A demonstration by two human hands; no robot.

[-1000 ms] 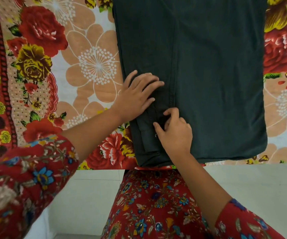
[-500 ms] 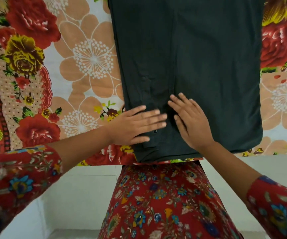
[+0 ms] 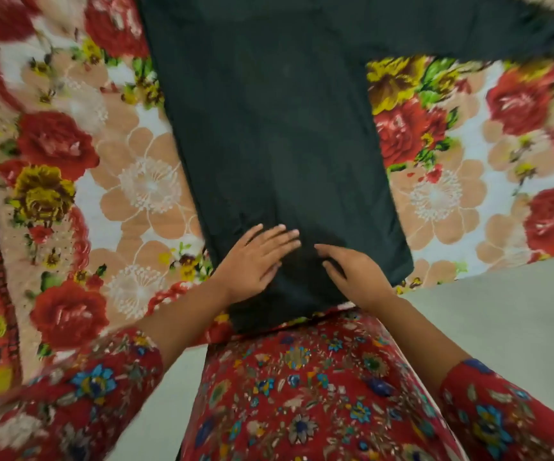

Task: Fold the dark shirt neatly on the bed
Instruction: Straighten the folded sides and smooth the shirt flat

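Note:
The dark shirt (image 3: 279,144) lies flat on the flowered bed cover (image 3: 109,181), its hem at the near bed edge and one sleeve stretched out to the upper right. My left hand (image 3: 255,261) rests flat on the lower left part of the shirt, fingers spread. Just to its right, my right hand (image 3: 352,274) sits on the hem area with its fingers loosely curled and holds nothing that I can see. The frame is blurred by motion.
The bed edge runs along the bottom of the cover, with pale floor (image 3: 502,327) below it on the right. My red flowered dress (image 3: 302,394) and sleeves fill the bottom of the view.
The view has tilted up, so more of the shirt and its right sleeve show. Both hands have stayed near the hem; the right hand's fingers have curled in from flat.

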